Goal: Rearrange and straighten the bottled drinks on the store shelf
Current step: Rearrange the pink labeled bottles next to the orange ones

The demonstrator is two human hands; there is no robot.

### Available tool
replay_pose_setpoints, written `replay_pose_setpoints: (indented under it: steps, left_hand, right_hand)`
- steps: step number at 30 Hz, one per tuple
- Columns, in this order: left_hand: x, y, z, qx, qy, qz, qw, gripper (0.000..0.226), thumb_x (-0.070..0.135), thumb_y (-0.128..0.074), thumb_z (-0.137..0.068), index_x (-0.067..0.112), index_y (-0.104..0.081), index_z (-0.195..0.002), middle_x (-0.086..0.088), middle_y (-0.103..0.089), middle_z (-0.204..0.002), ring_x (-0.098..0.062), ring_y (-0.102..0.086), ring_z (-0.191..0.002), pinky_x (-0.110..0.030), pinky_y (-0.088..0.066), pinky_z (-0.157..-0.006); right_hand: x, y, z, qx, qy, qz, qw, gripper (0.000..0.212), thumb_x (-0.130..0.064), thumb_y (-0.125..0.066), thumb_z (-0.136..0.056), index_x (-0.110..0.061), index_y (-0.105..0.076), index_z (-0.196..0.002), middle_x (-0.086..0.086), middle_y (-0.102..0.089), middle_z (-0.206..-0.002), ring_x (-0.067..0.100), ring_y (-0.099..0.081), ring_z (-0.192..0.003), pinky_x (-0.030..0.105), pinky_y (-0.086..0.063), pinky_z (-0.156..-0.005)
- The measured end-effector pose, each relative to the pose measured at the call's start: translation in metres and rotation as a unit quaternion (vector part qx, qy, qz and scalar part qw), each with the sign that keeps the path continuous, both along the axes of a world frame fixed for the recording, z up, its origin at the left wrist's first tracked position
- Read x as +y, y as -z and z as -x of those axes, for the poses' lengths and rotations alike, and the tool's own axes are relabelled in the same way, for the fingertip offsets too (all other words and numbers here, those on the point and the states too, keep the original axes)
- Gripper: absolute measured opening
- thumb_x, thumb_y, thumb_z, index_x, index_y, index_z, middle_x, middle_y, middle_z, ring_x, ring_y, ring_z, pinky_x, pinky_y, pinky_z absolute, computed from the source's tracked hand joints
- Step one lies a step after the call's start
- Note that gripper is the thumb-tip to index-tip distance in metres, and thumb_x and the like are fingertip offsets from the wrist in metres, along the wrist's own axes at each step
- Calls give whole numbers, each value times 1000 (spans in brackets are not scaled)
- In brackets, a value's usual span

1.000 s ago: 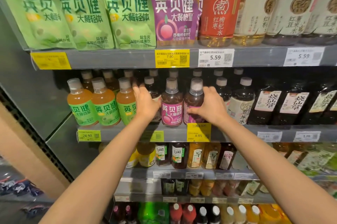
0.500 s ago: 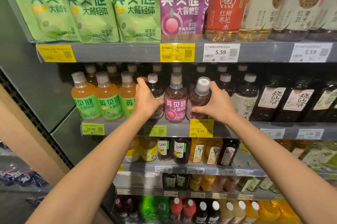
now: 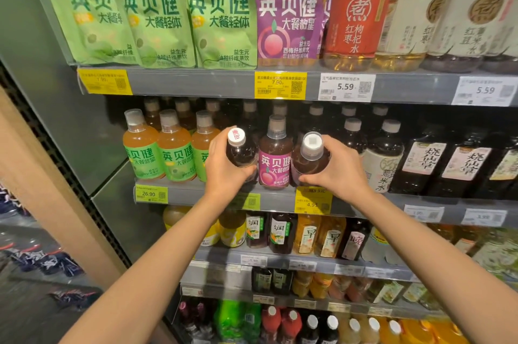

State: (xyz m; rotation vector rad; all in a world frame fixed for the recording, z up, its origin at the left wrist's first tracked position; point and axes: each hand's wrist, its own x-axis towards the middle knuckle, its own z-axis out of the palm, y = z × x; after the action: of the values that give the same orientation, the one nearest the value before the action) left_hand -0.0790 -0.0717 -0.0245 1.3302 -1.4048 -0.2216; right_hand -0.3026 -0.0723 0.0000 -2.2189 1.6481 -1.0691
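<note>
Both hands worked the second shelf (image 3: 280, 198). Left hand (image 3: 224, 168) gripped a dark bottle (image 3: 239, 153), tilted toward the camera, white cap out. Right hand (image 3: 340, 170) gripped a second dark bottle (image 3: 309, 160), also tilted forward. A purple-label bottle (image 3: 276, 158) stood upright between them at the shelf edge. Orange bottles with green labels (image 3: 157, 153) stood just left.

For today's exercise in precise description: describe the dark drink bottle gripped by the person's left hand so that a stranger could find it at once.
Find the second shelf from the top, where green-labelled orange drink bottles stand at the left. Just right of them, the left hand grips a dark brown plastic bottle. Unlike the upright magenta-labelled bottle beside it, it tilts forward, showing a white cap with a red mark.
</note>
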Motion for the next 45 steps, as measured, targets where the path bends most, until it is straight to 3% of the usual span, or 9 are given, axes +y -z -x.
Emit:
replay_pose_setpoints:
  steps: [4, 7, 12, 20, 27, 35, 45]
  left_hand:
    - [7, -7, -1, 4, -20, 51, 998, 79, 13, -86, -59, 15, -49, -128, 7, -49, -121, -6, -41, -118, -13, -28, -98]
    - [10, -16, -5, -7, -28, 66, 997, 84, 17, -87, -55, 18, -48, -130, 11, -48, -118, -5, -36, -116, -18, -29, -95]
    - [17, -23, -19, -55, -19, 60, 996, 89, 16, -87, -52, 19, -48, -132, 2, -53, -117, -7, -34, -108, -17, -27, -86]
    - [36, -16, -62, -57, -65, 25, 996, 91, 18, -88, -51, 16, -47, -133, -1, -54, -118, -20, -43, -113, -16, -25, -87]
    - [43, -12, -98, -26, -96, 12, 995, 89, 20, -88, -51, 17, -48, -129, -2, -53, -120, -19, -43, -117, -20, -29, -93]
    - [41, -2, -112, -35, -49, 1, 998, 89, 23, -88, -49, 20, -48, -128, 8, -50, -114, -16, -45, -115, -29, -36, -96]
    - [32, -2, -119, -66, 12, 2, 998, 94, 31, -88, -46, 23, -46, -130, 8, -51, -108, -17, -50, -109, -35, -43, -93]
  right_hand:
    - [9, -13, -1, 16, -25, 23, 999, 80, -37, -89, -51, -25, -56, -124, -7, -65, -119, 16, -60, -110, 34, -49, -90]
    - [18, -26, -5, 40, -33, 24, 998, 80, -49, -85, -48, -28, -55, -119, -8, -68, -109, 17, -63, -101, 41, -52, -83]
    - [28, -41, -21, 58, -52, -33, 996, 81, -61, -83, -43, -32, -57, -114, -11, -69, -97, 15, -64, -93, 36, -53, -79]
    - [16, -40, -64, 33, -72, -52, 996, 84, -68, -80, -35, -34, -61, -110, -9, -72, -101, 15, -65, -98, 38, -54, -83]
    - [-6, -35, -103, -35, -47, -30, 998, 87, -62, -83, -37, -28, -60, -113, -2, -70, -108, 20, -63, -104, 42, -53, -86]
    - [-29, -15, -133, -45, -5, -32, 998, 79, -51, -88, -46, -21, -58, -113, 3, -70, -107, 24, -64, -102, 41, -54, -82]
    - [-47, -5, -149, -24, 35, -61, 997, 80, -51, -90, -44, -13, -55, -106, 7, -71, -92, 26, -69, -78, 42, -59, -68]
